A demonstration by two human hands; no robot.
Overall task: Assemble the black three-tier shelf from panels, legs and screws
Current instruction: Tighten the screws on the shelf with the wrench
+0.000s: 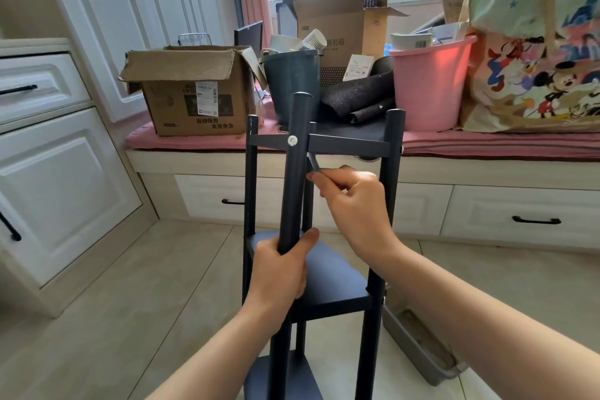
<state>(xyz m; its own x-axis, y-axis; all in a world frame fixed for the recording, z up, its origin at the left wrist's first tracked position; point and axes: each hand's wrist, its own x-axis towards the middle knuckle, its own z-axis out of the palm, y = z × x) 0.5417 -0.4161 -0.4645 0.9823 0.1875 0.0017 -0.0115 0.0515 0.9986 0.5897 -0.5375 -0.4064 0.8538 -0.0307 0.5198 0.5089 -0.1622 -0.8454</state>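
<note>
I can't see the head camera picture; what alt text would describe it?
A person's left hand grips the near leg of an upright black three-tier shelf, while the right hand pinches a small dark L-shaped tool beside a white screw. Behind, cardboard boxes crowd a window seat.

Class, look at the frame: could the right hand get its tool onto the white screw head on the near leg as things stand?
Probably yes. The screw head faces outward on the near leg, uncovered. The right hand, pinching the tool, is just below and beside it; the left hand holds the leg lower down.
</note>
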